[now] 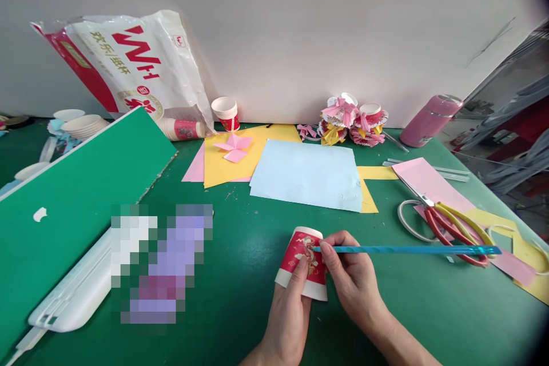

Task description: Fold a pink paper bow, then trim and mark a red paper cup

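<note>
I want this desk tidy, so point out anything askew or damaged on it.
The paper-cup stack by the plastic bag lies on its side rather than standing, as if toppled. The green board has a ragged right edge, as if broken. The held red cup shows no clear damage; I see no spill.

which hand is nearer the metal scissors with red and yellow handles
Right. The right hand is left of the scissors and nearer the wearer; the left hand is farther left, holding a red-and-white paper cup.
</note>
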`<state>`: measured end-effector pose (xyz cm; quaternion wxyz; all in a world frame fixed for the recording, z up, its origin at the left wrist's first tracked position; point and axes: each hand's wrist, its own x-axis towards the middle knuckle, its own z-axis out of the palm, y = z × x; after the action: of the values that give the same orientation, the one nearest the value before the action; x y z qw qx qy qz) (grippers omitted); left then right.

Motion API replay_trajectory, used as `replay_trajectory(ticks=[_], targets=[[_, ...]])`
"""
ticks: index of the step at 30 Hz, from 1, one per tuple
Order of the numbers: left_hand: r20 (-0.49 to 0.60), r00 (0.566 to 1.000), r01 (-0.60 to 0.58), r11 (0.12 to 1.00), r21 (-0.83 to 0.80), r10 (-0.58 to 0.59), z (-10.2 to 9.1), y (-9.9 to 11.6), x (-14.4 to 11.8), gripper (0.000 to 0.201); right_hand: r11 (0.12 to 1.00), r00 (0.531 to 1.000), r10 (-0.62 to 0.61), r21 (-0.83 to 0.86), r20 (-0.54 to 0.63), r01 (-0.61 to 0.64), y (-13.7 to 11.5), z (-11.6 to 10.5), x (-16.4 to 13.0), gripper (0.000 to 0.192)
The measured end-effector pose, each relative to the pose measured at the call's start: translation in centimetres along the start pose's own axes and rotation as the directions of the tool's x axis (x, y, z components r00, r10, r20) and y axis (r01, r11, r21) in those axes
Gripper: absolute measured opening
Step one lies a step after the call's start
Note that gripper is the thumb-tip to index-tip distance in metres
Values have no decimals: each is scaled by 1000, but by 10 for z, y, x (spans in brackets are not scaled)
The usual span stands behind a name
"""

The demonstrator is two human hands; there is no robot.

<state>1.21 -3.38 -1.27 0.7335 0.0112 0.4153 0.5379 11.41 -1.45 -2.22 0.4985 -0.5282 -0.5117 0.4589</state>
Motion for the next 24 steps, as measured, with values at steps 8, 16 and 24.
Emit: replay_trajectory(ticks=[8,16,24], targets=[[-29,1000,-6,999,-53,4,2,1,-1,34,993,998,-57,-101,11,57,1,2,0,17],[-59,998,16,995,-100,-22,-3,-1,3,26,967,993,-114,-225,35,119,-2,2,2,20],[-71,997,2,991,-136,-12,-7,-2,7,27,972,995,-102,-213,10,102,2,2,2,22]])
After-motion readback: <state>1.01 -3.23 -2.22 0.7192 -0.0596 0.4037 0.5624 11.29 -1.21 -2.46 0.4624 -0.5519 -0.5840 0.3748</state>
